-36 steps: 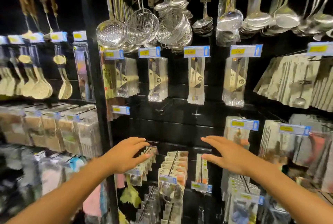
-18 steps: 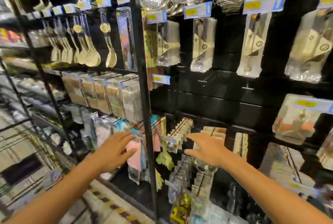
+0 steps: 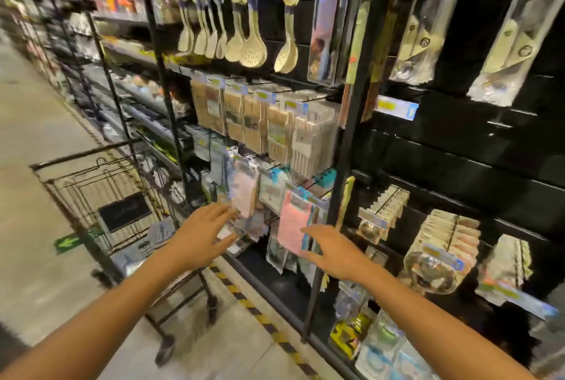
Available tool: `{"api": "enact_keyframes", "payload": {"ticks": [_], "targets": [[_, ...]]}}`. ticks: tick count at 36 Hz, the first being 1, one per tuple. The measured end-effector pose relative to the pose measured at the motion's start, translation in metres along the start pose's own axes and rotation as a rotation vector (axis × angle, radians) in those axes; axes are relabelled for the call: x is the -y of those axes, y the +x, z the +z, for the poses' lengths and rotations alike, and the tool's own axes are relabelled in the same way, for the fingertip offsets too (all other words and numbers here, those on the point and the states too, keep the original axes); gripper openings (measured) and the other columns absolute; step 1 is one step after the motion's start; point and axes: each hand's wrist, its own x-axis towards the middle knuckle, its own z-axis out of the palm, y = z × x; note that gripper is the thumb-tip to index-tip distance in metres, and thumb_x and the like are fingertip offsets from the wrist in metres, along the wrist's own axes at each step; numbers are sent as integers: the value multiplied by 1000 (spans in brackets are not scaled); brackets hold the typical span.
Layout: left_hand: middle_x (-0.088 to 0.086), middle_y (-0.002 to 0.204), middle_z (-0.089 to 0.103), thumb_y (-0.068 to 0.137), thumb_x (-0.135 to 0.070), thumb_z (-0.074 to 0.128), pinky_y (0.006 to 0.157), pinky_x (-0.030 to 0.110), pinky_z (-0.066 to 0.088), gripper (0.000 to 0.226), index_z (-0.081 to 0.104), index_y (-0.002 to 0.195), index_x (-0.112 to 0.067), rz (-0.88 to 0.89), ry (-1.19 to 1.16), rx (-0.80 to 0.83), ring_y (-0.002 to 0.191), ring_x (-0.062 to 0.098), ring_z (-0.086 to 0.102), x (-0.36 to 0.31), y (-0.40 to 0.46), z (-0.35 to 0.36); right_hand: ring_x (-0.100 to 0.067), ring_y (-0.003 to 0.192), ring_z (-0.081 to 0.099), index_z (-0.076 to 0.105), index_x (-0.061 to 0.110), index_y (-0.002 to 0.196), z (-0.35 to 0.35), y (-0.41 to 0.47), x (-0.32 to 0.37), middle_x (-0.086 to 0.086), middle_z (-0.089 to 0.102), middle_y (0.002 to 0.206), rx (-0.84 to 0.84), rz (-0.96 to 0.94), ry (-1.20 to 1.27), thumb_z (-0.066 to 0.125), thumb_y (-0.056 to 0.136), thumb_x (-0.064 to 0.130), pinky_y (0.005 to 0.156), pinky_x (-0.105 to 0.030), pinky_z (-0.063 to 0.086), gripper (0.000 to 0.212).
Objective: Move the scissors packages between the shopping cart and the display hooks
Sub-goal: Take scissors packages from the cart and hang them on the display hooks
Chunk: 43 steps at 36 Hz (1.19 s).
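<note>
Hands reach forward in the head view, both empty. The left hand (image 3: pixel 200 237) is spread, fingers straight, over the near end of the cart (image 3: pixel 101 196); the right hand (image 3: pixel 334 252) is likewise spread, fingers straight, in front of a pink pack (image 3: pixel 293 226) on the lower hooks. Neither touches anything that can be made out. The cart stands on the floor (image 3: pixel 39 122) just left of the rack (image 3: pixel 351 122), with some pale packs (image 3: pixel 159 231) blurred in its basket; whether these are scissors cannot be told. No scissors package can be picked out for certain on the hooks either. Spoons (image 3: pixel 244 40) hang in the upper row, boxed goods (image 3: pixel 275 122) below them. Price tags (image 3: pixel 396 106) are yellow and blue, their print too blurred to read. A green arrow (image 3: pixel 68 242) marks the floor by the cart, and striped tape (image 3: pixel 244 300) runs along the rack's foot.
</note>
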Motion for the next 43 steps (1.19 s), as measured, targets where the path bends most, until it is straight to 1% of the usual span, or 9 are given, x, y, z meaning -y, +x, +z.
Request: {"api": "enact_keyframes", "payload": {"ticks": [6,11,13,16,19,27,32,38,43], "targets": [[3,165,30,83,-86,0,124,44,18,105,38,156,-22,-122,-9,86,152,27,27,75,-34,39,-26,149,29,33,23,155,46,58,52,-1,32,162,93,-76,22,54,99,52,121,-40,28,67],[10,137,64,96,-75,3,99,43,53,94,64,134,-15,-180,-33,111,121,33,64,123,-66,76,-24,149,27,27,25,158,81,98,84,-1,26,165,194,-134,26,51,101,51,120,-41,29,67],[10,129,68,100,-70,9,90,42,57,85,68,129,-17,-222,-18,130,111,33,69,137,-76,89,-23,150,26,27,24,158,92,114,92,-1,26,164,229,-166,38,50,101,50,121,-39,28,66],[6,158,42,85,-74,5,118,40,32,95,45,152,-20,-340,-66,181,143,29,41,155,-87,113,-23,150,27,30,21,157,110,141,97,-1,30,162,270,-226,12,50,101,51,121,-37,27,66],[-2,166,26,76,-76,1,124,36,17,101,34,158,-25,-446,-109,191,152,22,24,173,-97,135,-20,149,27,32,23,156,130,174,95,-1,33,161,294,-253,16,51,96,59,120,-34,27,72],[-2,165,30,80,-75,7,124,34,16,95,36,156,-26,-637,-151,166,152,22,25,215,-72,165,-17,148,28,35,24,154,172,283,90,3,37,158,345,-368,69,56,98,51,119,-31,27,66],[1,163,34,98,-65,33,123,36,20,70,37,155,-26,-726,-179,166,150,26,30,228,-37,174,-17,147,30,36,27,154,192,349,84,3,38,158,439,-429,112,59,97,47,116,-32,30,64],[7,153,49,93,-67,28,118,45,36,78,51,148,-17,-843,-228,184,141,33,45,258,-1,199,-26,140,39,44,19,149,201,421,85,-4,48,150,499,-526,65,63,98,37,115,-34,31,57],[7,158,42,92,-75,18,122,45,30,86,44,152,-19,-885,-280,204,146,34,37,271,24,217,-23,142,40,43,20,151,216,472,89,-3,47,153,583,-555,60,63,97,39,118,-34,31,60]]}}
